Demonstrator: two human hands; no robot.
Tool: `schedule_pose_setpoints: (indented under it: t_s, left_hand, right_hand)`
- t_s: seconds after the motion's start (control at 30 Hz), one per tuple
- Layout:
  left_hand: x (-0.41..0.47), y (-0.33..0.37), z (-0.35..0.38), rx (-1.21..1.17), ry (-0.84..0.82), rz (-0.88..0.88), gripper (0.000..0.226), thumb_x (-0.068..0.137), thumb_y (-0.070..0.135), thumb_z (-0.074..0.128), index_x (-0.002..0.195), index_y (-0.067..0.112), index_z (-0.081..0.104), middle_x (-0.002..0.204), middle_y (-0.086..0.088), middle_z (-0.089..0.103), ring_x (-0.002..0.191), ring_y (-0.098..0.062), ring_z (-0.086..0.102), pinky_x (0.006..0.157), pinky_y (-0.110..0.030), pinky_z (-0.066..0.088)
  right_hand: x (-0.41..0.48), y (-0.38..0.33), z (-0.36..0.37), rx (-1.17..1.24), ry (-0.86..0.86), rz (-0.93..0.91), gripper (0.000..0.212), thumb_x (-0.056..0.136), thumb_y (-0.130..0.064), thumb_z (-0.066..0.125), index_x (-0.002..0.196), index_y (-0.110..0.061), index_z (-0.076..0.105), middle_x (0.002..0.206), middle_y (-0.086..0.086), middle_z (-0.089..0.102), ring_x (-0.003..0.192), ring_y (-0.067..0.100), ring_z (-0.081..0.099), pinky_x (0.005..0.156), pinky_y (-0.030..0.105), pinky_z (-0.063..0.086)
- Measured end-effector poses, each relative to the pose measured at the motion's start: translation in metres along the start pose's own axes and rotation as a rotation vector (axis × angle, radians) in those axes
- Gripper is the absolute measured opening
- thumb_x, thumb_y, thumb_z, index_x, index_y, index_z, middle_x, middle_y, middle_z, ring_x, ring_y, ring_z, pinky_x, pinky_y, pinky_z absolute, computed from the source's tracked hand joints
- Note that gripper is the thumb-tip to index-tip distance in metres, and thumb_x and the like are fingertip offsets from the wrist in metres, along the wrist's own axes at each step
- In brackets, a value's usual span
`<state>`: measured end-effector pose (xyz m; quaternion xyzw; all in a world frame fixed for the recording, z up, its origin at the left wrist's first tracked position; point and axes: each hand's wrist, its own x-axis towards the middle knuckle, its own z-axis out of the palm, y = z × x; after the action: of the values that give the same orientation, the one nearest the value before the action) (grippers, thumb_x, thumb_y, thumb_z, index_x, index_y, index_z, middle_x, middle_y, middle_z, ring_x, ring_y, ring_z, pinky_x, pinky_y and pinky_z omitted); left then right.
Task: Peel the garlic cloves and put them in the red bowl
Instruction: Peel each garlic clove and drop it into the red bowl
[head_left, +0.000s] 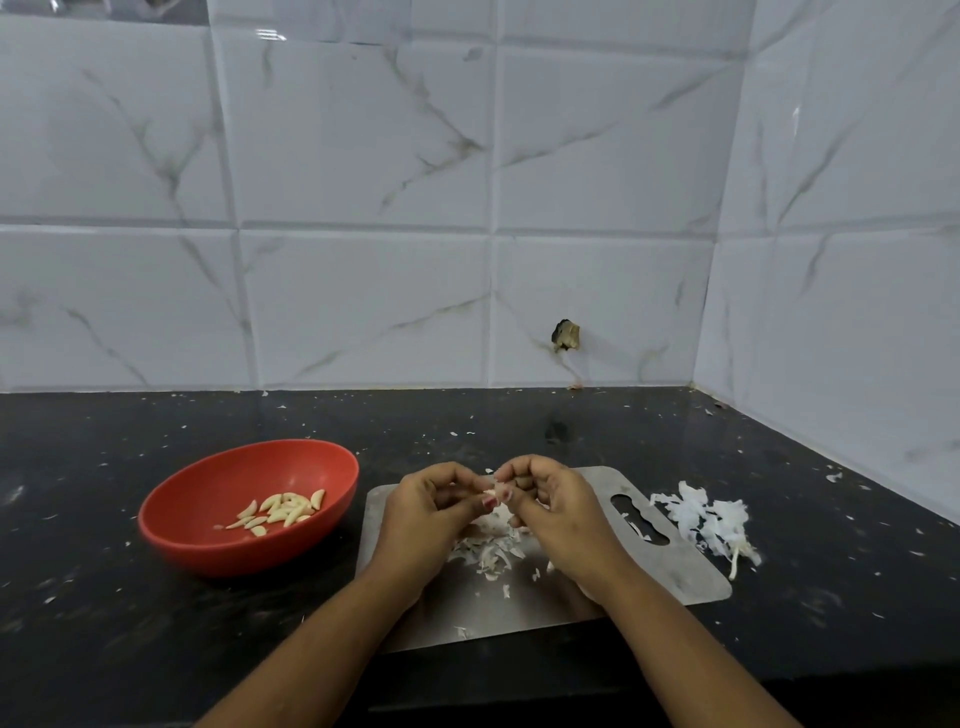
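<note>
Both hands meet above a steel cutting board (675, 566). My left hand (426, 514) and my right hand (556, 514) pinch a small garlic clove (497, 491) between their fingertips, its papery skin partly showing. Under the hands lies a heap of garlic peels (488, 551) on the board. To the left stands the red bowl (208, 545), holding several peeled pale-yellow cloves (283, 512).
A second pile of white garlic skins and a stem (706, 519) lies on the black counter (831, 597) right of the board. Small peel flakes are scattered over the counter. Marble-look tiled walls close the back and right side, with a chipped hole (565, 335) low in the back wall.
</note>
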<state>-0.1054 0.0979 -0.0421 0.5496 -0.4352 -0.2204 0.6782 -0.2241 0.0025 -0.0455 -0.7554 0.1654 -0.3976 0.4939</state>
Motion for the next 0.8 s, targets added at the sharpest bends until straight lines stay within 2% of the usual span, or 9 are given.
schedule_pose_setpoints:
  t_s: [0.1, 0.2, 0.37, 0.5, 0.6, 0.7, 0.8]
  left_hand:
    - [0.0027, -0.0029, -0.0023, -0.004, 0.030, 0.021, 0.006, 0.080, -0.005, 0.069, 0.081, 0.001, 0.070, 0.083, -0.006, 0.075, 0.076, -0.011, 0.071, 0.061, -0.017, 0.052]
    - [0.0052, -0.0051, -0.0041, 0.025, 0.062, 0.022, 0.013, 0.081, -0.006, 0.067, 0.081, 0.006, 0.073, 0.101, 0.001, 0.073, 0.091, -0.007, 0.070, 0.066, -0.017, 0.053]
    - [0.0061, -0.0049, -0.0061, 0.083, 0.033, 0.049, 0.011, 0.081, 0.000, 0.070, 0.078, 0.010, 0.074, 0.113, 0.018, 0.064, 0.096, 0.016, 0.059, 0.070, -0.015, 0.053]
    - [0.0063, -0.0054, -0.0061, 0.090, -0.004, 0.081, 0.007, 0.080, -0.001, 0.071, 0.078, 0.006, 0.074, 0.115, 0.016, 0.066, 0.105, 0.009, 0.060, 0.074, -0.014, 0.052]
    - [0.0052, -0.0039, -0.0063, 0.121, -0.005, 0.096, 0.014, 0.079, 0.000, 0.072, 0.072, 0.012, 0.074, 0.113, 0.014, 0.068, 0.108, 0.004, 0.060, 0.082, -0.018, 0.051]
    - [0.0037, -0.0008, -0.0061, 0.120, -0.015, 0.096, 0.021, 0.078, -0.001, 0.072, 0.068, 0.017, 0.074, 0.107, 0.014, 0.071, 0.102, 0.006, 0.062, 0.074, -0.010, 0.050]
    - [0.0036, -0.0007, -0.0054, 0.154, 0.003, 0.096, 0.016, 0.076, -0.004, 0.073, 0.069, 0.011, 0.073, 0.100, 0.009, 0.072, 0.093, 0.004, 0.065, 0.068, -0.007, 0.048]
  right_hand:
    - [0.0001, 0.0018, 0.0007, -0.003, -0.011, 0.025, 0.016, 0.093, -0.005, 0.061, 0.097, -0.017, 0.071, 0.088, -0.001, 0.071, 0.077, 0.004, 0.063, 0.067, 0.021, 0.051]
    - [0.0004, 0.0011, 0.0003, 0.042, -0.033, 0.071, 0.017, 0.092, -0.006, 0.062, 0.100, -0.017, 0.072, 0.089, 0.001, 0.072, 0.077, 0.005, 0.064, 0.067, 0.021, 0.051]
    - [-0.0008, -0.0019, -0.0004, 0.079, -0.103, 0.121, 0.012, 0.087, -0.012, 0.070, 0.098, -0.011, 0.070, 0.076, 0.000, 0.068, 0.068, 0.006, 0.062, 0.060, 0.019, 0.049]
    - [-0.0001, -0.0026, -0.0030, 0.092, -0.053, 0.122, 0.005, 0.084, -0.014, 0.073, 0.088, -0.011, 0.070, 0.075, 0.003, 0.067, 0.065, 0.006, 0.060, 0.057, 0.018, 0.046]
    - [-0.0007, -0.0043, -0.0044, 0.135, -0.068, 0.150, 0.005, 0.082, -0.011, 0.075, 0.081, -0.013, 0.071, 0.072, 0.006, 0.067, 0.060, 0.005, 0.058, 0.055, 0.017, 0.045]
    - [-0.0004, -0.0055, -0.0055, 0.160, -0.100, 0.181, 0.006, 0.080, -0.010, 0.076, 0.079, -0.013, 0.071, 0.067, 0.002, 0.066, 0.057, 0.006, 0.056, 0.054, 0.017, 0.045]
    - [0.0000, -0.0053, -0.0059, 0.169, -0.128, 0.209, 0.007, 0.080, -0.009, 0.076, 0.080, -0.011, 0.070, 0.067, 0.002, 0.068, 0.057, 0.005, 0.057, 0.053, 0.016, 0.044]
